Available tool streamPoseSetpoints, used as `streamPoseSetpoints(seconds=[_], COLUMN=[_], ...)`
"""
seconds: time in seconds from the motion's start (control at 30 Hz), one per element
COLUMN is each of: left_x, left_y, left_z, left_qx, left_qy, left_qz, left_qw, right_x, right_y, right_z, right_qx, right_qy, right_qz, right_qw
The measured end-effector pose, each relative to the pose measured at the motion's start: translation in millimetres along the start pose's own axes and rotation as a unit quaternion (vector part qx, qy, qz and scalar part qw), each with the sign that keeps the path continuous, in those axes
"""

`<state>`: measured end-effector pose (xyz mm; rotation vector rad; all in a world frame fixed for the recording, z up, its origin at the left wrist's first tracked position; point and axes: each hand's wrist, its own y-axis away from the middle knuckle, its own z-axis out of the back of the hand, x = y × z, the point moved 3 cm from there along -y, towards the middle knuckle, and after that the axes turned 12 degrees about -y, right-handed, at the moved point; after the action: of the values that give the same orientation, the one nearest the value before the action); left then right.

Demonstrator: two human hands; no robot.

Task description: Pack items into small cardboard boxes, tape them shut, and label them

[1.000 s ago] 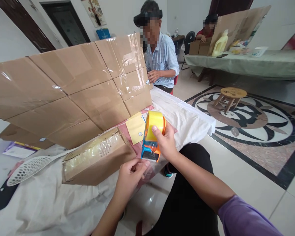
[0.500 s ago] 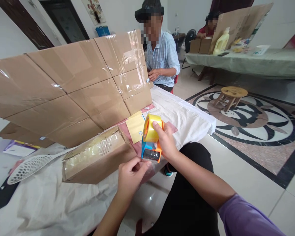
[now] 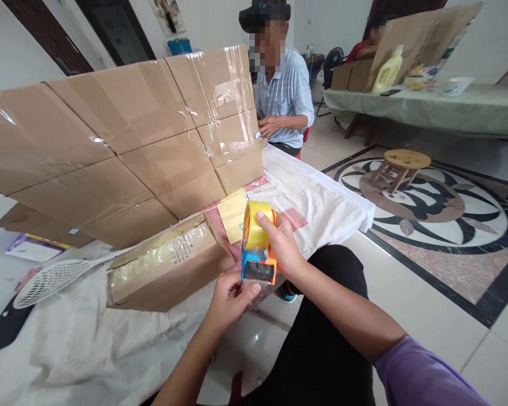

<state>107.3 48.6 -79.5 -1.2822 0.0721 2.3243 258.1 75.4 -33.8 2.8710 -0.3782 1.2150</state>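
Observation:
My right hand (image 3: 283,239) is wrapped round a tape dispenser (image 3: 259,270) with a blue and orange frame and a dark roller. A thick roll of yellowish clear packing tape (image 3: 257,223) sits on top of it, under my thumb. My left hand (image 3: 231,299) is closed in a pinch at the dispenser's lower edge, where the tape's loose end comes out; the clear film between the fingertips is hard to see. Left of the hands, a taped cardboard box (image 3: 169,276) lies on the cloth-covered table (image 3: 80,349).
A tall cardboard partition (image 3: 135,135) stands across the table, with a yellow paper (image 3: 232,214) at its foot. A white slotted skimmer (image 3: 55,282) lies at left. Behind the partition sits a person (image 3: 283,90). A wooden stool (image 3: 400,160) stands on the floor at right.
The dispenser in my right hand has come slightly down and to the left. My left hand stays pinched close to its lower edge. The view has shifted a little.

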Motion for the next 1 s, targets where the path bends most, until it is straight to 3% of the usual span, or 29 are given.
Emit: streamPoseSetpoints(seconds=[0.67, 1.0], left_x=[-13.6, -2.6], left_y=[-2.6, 1.4], left_z=[8.0, 7.7], left_qx=[-0.024, -0.026], left_qy=[-0.010, -0.037], left_qz=[-0.031, -0.047], left_qw=[0.999, 0.998], right_x=[-10.3, -12.8], right_y=[0.8, -1.0], right_z=[1.0, 2.6], right_qx=[-0.007, -0.004], right_qy=[-0.012, -0.015], right_qz=[-0.054, -0.053], right_qw=[0.998, 0.998])
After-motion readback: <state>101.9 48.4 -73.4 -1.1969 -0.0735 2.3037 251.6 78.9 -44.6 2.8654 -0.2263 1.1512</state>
